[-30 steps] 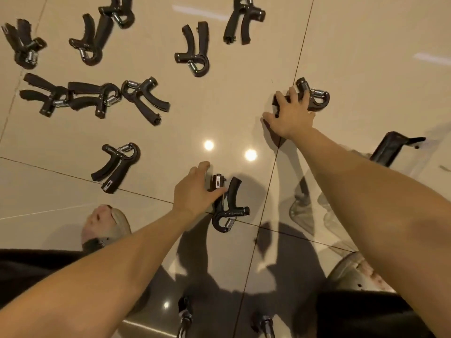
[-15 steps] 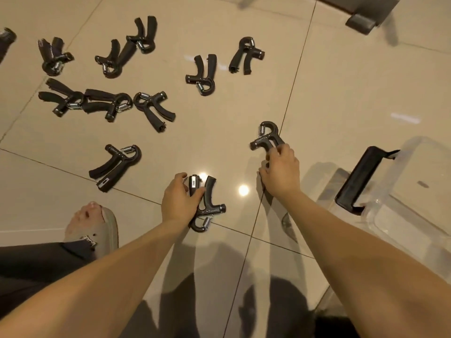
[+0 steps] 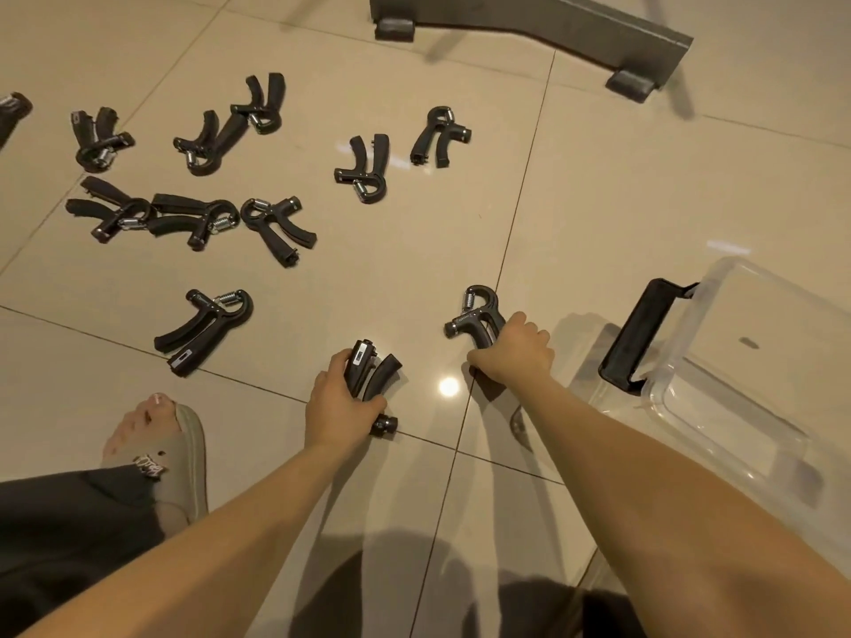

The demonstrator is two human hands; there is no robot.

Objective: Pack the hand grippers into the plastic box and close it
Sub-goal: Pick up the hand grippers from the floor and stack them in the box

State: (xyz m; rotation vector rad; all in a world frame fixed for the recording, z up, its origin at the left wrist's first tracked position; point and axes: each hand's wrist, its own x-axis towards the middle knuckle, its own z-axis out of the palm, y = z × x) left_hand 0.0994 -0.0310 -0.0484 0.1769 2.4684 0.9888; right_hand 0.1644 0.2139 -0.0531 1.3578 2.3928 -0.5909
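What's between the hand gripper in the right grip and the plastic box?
Only bare tile lies between the hand gripper in the right grip and the plastic box. A black handle faces that side, and a clear lid seems to cover part; the opening is unclear.

The black plastic hand grippers (image 3: 202, 331) all carry silver coil springs, and some show a small pale panel on one handle. The glossy beige tiled floor (image 3: 598, 200) is crossed by thin dark grout lines. The clear plastic box (image 3: 737, 435) has a black handle (image 3: 644, 336). The open-toed slipper (image 3: 189, 453) is greyish-beige, and the metal frame (image 3: 552, 20) is grey.
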